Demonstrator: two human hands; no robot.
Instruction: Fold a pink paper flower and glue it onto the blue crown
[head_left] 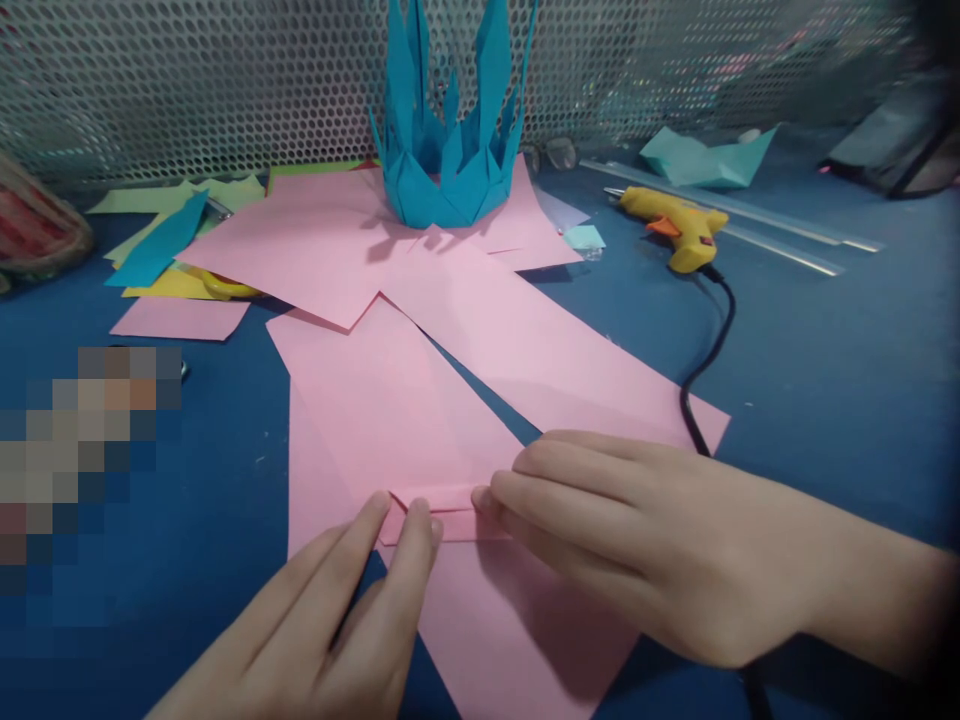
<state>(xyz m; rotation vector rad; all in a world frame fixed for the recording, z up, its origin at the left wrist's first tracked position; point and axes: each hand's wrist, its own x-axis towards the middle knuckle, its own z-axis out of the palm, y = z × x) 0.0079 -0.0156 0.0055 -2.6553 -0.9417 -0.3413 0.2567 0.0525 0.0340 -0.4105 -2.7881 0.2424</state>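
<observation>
A small piece of pink paper (457,526), folded into a narrow strip with a slanted left corner, lies on larger pink sheets. My left hand (337,610) grips its left end, fingertips pressed on the fold. At the strip's other end, my right hand (630,530) has thumb and fingers pinched together on the paper and hides that end. Beneath both hands, pink sheets (375,400) overlap at angles on the blue table.
A blue folded-paper crown (450,180) stands at the back on pink paper. To the right lie a yellow glue gun (679,222), its black cord (724,330), clear glue sticks (787,250) and a teal paper piece (709,160). Coloured scraps (180,318) lie left. Perforated metal (225,80) rises behind.
</observation>
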